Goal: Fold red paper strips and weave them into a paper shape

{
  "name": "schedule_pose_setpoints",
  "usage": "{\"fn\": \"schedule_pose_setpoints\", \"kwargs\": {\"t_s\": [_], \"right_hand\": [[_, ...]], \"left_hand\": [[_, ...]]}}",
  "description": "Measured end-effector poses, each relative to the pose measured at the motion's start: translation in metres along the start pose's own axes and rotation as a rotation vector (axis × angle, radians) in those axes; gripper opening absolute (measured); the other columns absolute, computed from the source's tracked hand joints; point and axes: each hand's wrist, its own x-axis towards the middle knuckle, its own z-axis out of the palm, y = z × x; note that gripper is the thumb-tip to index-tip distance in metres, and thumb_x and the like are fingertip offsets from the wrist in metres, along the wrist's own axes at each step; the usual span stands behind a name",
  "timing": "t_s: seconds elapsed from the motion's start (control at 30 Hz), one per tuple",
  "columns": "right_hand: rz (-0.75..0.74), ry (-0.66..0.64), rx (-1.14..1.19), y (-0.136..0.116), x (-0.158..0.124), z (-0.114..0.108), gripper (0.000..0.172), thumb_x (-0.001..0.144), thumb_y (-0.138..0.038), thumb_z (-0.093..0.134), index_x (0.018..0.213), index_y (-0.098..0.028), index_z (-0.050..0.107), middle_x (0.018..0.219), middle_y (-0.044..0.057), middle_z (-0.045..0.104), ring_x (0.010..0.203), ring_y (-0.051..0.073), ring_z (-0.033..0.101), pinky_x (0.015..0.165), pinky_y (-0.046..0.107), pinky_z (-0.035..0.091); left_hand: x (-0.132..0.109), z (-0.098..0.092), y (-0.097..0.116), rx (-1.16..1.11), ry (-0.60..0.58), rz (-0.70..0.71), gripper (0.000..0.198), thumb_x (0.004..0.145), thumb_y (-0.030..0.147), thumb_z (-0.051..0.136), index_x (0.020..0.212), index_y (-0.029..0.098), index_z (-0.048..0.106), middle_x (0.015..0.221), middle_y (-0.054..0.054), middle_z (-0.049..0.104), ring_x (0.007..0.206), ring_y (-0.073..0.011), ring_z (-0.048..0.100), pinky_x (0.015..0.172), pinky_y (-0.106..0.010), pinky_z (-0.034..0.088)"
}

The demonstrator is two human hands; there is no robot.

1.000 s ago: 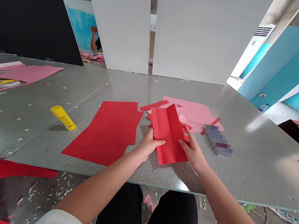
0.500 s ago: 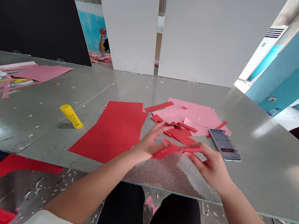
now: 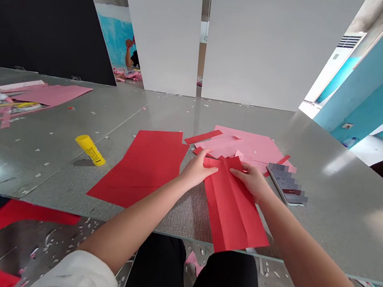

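Note:
A sheet of red paper (image 3: 234, 208) with lengthwise creases hangs between my hands, its lower end reaching over the table's front edge. My left hand (image 3: 197, 168) pinches its upper left edge between thumb and fingers. On the upper right edge my right hand (image 3: 252, 180) grips it the same way, thumb on top. Left of my hands lies a larger piece of red paper (image 3: 146, 165), flat on the table. Behind the held sheet, pink paper (image 3: 250, 144) and red strips (image 3: 203, 136) are partly covered by it and by my fingers.
A yellow glue stick (image 3: 90, 149) lies on the table (image 3: 67, 131) to the left. The phone (image 3: 288, 185) is at the right of the pink paper. Farther left are pink sheets (image 3: 52, 93) and tape rolls. White boards (image 3: 278, 50) stand at the back; another person's hand (image 3: 130, 44) shows beside one.
The red paper, folded and blurred between my hands before, is now opened out into a long creased sheet toward me. Both hands have moved slightly away from me and closer together.

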Motion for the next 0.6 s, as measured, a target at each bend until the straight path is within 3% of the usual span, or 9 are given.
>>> {"fn": "schedule_pose_setpoints", "kwargs": {"t_s": [0.1, 0.2, 0.3, 0.43, 0.6], "right_hand": [[-0.077, 0.103, -0.519, 0.021, 0.020, 0.000, 0.027, 0.075, -0.038, 0.053, 0.091, -0.018, 0.064, 0.085, 0.006, 0.069, 0.073, 0.019, 0.064, 0.062, 0.032, 0.050], [-0.100, 0.187, -0.720, 0.033, 0.033, 0.001, 0.022, 0.073, -0.037, 0.054, 0.078, -0.017, 0.062, 0.077, 0.005, 0.065, 0.073, 0.020, 0.060, 0.062, 0.031, 0.045], [-0.073, 0.228, -0.830, 0.036, 0.041, -0.002, 0.026, 0.072, -0.044, 0.054, 0.070, -0.018, 0.059, 0.069, 0.003, 0.062, 0.068, 0.020, 0.058, 0.060, 0.030, 0.041], [0.013, 0.293, -0.941, 0.032, 0.054, -0.009, 0.042, 0.079, -0.055, 0.039, 0.078, -0.020, 0.062, 0.075, 0.005, 0.065, 0.069, 0.019, 0.059, 0.058, 0.028, 0.039], [0.056, 0.287, -1.037, 0.033, 0.066, -0.011, 0.042, 0.085, -0.049, 0.033, 0.087, -0.020, 0.064, 0.087, 0.007, 0.068, 0.081, 0.021, 0.062, 0.063, 0.029, 0.042]], "left_hand": [[0.010, 0.017, -0.018, 0.523, 0.000, 0.292, 0.038, 0.074, 0.016, 0.061, 0.111, 0.019, 0.055, 0.124, -0.011, 0.047, 0.116, -0.0282, 0.043, 0.096, -0.044, 0.038], [0.014, 0.033, -0.028, 0.802, -0.158, 0.421, 0.022, 0.082, 0.009, 0.045, 0.096, 0.014, 0.061, 0.111, -0.012, 0.055, 0.109, -0.0236, 0.048, 0.093, -0.038, 0.040], [0.012, 0.045, -0.034, 0.855, -0.204, 0.395, 0.024, 0.080, 0.004, 0.041, 0.090, 0.010, 0.061, 0.091, -0.012, 0.059, 0.093, -0.0234, 0.055, 0.082, -0.037, 0.045], [0.009, 0.051, -0.037, 0.893, -0.196, 0.374, 0.029, 0.081, 0.002, 0.036, 0.099, 0.009, 0.058, 0.093, -0.013, 0.058, 0.090, -0.0235, 0.054, 0.076, -0.036, 0.046], [0.011, 0.052, -0.038, 0.925, -0.168, 0.395, 0.041, 0.080, 0.004, 0.036, 0.119, 0.005, 0.049, 0.097, -0.015, 0.054, 0.092, -0.0256, 0.050, 0.075, -0.036, 0.043]]}}
